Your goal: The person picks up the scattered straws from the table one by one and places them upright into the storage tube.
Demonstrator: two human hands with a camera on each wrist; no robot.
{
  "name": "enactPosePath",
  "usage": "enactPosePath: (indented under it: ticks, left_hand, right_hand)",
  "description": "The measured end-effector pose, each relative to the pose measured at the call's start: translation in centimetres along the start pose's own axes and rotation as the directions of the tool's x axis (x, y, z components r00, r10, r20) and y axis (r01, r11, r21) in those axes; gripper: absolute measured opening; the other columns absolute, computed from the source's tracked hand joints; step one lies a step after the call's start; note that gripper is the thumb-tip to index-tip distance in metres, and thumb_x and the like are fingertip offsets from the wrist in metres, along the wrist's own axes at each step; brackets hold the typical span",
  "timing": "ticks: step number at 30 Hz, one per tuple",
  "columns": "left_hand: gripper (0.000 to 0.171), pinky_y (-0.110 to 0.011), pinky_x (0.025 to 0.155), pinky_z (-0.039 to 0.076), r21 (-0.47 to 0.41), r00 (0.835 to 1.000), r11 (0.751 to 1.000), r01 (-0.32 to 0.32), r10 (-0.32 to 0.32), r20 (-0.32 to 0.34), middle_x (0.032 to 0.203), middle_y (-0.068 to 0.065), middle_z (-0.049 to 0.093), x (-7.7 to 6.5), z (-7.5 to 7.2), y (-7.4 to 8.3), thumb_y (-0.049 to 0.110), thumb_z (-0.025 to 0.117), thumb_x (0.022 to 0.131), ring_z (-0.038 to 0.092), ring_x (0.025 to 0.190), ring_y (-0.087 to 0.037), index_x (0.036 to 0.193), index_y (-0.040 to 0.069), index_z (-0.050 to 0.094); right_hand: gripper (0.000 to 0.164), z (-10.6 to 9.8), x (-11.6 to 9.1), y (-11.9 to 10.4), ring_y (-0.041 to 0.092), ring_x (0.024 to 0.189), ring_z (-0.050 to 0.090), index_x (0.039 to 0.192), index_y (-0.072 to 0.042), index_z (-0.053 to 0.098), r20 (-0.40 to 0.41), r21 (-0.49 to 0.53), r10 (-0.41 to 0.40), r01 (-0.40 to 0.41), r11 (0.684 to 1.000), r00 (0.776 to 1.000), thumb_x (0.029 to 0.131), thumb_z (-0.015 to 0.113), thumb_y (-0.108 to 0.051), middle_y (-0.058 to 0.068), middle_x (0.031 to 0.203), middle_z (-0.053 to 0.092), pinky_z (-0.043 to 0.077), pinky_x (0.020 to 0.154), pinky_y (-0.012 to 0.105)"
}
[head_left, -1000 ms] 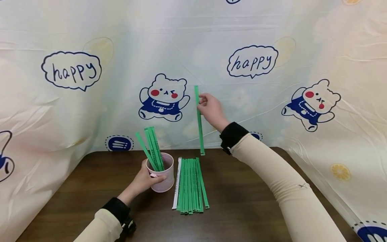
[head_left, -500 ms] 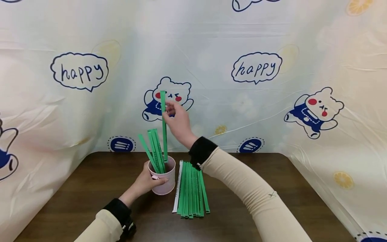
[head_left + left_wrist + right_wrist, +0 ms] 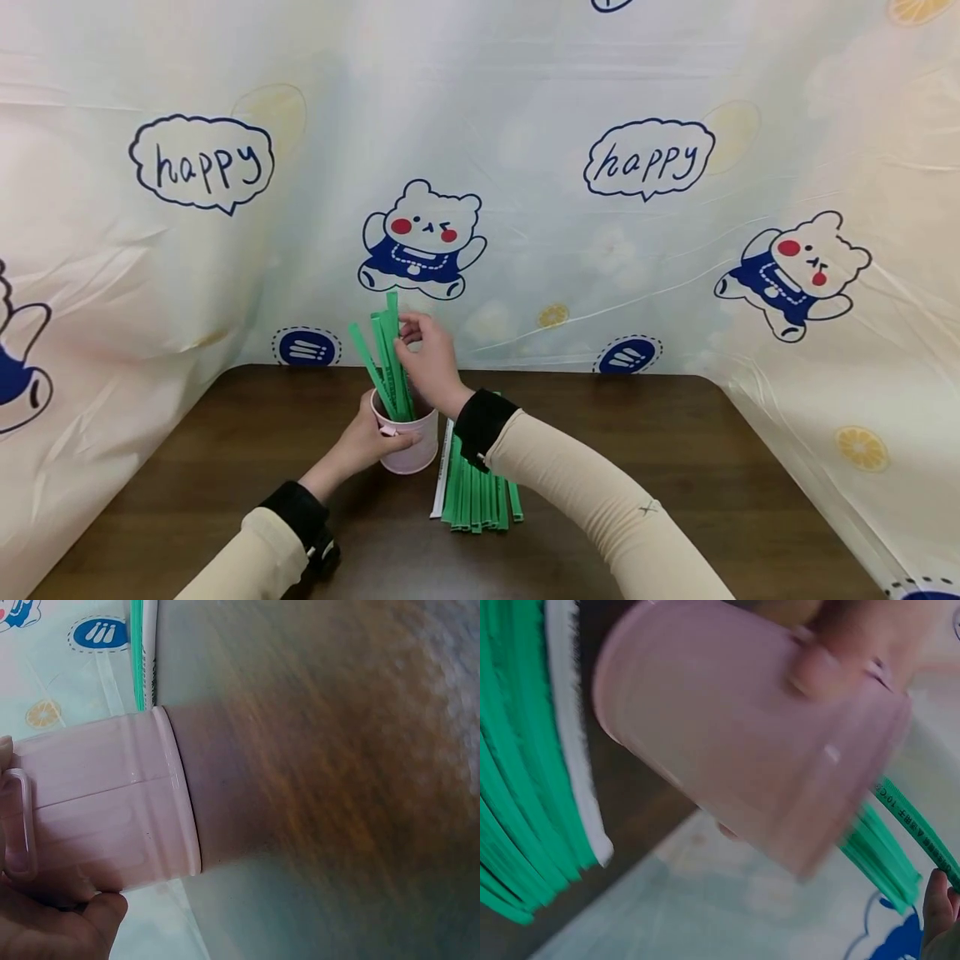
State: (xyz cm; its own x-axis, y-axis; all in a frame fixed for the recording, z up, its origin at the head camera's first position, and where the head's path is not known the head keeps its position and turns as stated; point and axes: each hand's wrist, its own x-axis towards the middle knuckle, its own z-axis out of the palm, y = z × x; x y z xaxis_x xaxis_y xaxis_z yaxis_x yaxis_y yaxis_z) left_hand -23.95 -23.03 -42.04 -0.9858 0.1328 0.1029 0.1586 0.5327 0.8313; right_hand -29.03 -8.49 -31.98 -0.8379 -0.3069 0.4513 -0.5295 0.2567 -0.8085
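My left hand (image 3: pixel 358 445) grips a small pink bucket (image 3: pixel 414 448), which stands on the table. In the left wrist view, a wire loop handle (image 3: pixel 31 825) shows on the bucket's side by the fingers. Several green wrapped straws (image 3: pixel 367 354) lean to the left inside the bucket. Above its right rim, my right hand (image 3: pixel 429 354) pinches another green wrapped straw (image 3: pixel 915 827) between thumb and fingertips. That straw's lower part is down in the bucket, and printed lettering shows on it in the right wrist view.
Right of the bucket, a row of green wrapped straws (image 3: pixel 480 496) lies on the brown table (image 3: pixel 615 483), partly hidden by my right forearm. One white wrapped straw (image 3: pixel 442 479) lies at the row's left edge. A printed curtain (image 3: pixel 525 250) hangs behind the table.
My right hand has moved left and down with the green wrapped straw, from beyond the row to inside the bucket. My left hand has kept its grip on the bucket.
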Motion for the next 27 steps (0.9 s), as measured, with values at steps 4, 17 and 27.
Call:
enactPosePath:
  ticks: [4,17,27]
  left_hand:
    - [0.102,-0.062,0.111,0.046,0.007,1.000,1.000,-0.005,0.005,0.004,0.145,-0.034,0.039,0.1,-0.1,0.0,0.024,0.083,0.085,0.053,0.128,-0.045,0.149,-0.010,0.011]
    - [0.103,-0.063,0.111,0.046,0.016,1.000,1.000,-0.003,0.003,-0.013,0.146,-0.037,0.038,0.2,0.0,0.0,0.022,0.083,0.085,0.052,0.130,-0.048,0.150,-0.012,0.010]
    - [0.105,-0.066,0.114,0.041,0.012,0.999,0.999,0.035,-0.035,-0.008,0.147,-0.036,0.039,0.3,0.1,0.0,0.028,0.084,0.085,0.050,0.133,-0.049,0.150,-0.010,0.010]
  right_hand:
    - [0.035,0.7,-1.0,1.2,0.028,0.104,0.066,0.134,0.001,0.058,0.026,-0.028,0.018,-0.017,0.999,0.999,0.099,0.062,-0.003,0.018,0.113,0.067,0.058,0.091,0.033]
    - [0.037,0.2,-1.8,2.6,0.027,0.110,0.064,0.137,-0.002,0.055,0.093,-0.066,0.086,-0.080,0.995,0.992,0.101,0.059,-0.006,0.016,0.116,0.065,0.055,0.091,0.030]
    - [0.037,-5.9,-1.3,6.8,0.034,0.112,0.063,0.135,0.003,0.056,0.042,-0.123,0.158,-0.151,0.981,0.987,0.099,0.058,-0.006,0.022,0.118,0.063,0.053,0.096,0.042]
